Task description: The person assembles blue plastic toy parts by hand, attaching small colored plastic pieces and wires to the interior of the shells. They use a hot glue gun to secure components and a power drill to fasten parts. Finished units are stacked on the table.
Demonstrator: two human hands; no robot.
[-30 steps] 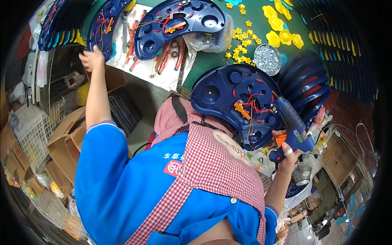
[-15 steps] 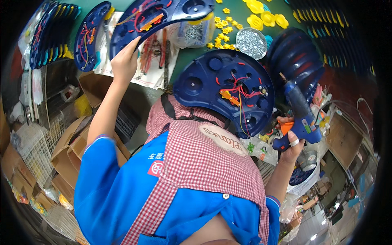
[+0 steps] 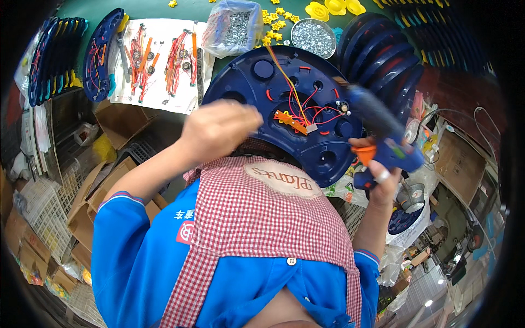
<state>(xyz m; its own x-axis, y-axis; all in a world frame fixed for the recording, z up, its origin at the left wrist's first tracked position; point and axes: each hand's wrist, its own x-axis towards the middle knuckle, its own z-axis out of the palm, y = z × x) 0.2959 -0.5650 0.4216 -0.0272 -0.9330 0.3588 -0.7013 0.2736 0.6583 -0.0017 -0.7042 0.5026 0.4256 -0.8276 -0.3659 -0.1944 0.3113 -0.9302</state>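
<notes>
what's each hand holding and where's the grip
The right hand holds a blue glue gun by its handle. The left hand is blurred over the round blue panel; any grip there cannot be told.

Left hand [image 3: 219, 128] drawn back from the upper left of the frame to the near rim of the blue shell [image 3: 284, 112], blurred, glue gun [image 3: 383, 134] in right hand [image 3: 377, 175] tipped lower over the shell's right edge.

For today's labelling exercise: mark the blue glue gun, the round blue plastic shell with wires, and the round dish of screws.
blue glue gun [image 3: 391, 150], head view, on its body above the orange trigger.
round blue plastic shell [image 3: 322, 156], head view, bare lower part.
dish of screws [image 3: 313, 37], head view, on its screws.
</notes>
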